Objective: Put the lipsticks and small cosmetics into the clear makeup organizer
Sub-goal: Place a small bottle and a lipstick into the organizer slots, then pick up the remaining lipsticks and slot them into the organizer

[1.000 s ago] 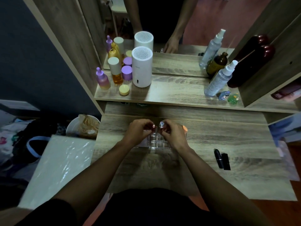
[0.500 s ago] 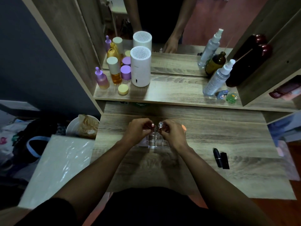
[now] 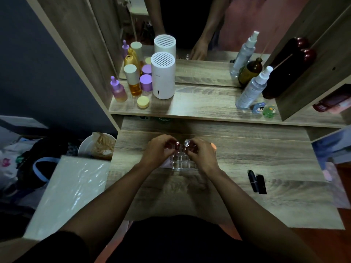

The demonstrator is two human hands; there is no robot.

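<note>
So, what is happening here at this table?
A person is sorting cosmetics at a wooden vanity table. Both hands are over the clear makeup organizer: the left hand holds a small red-capped item and the right hand a silver-capped one, above its compartments. Two black lipsticks lie on the table to the right, not yet put away.
</note>
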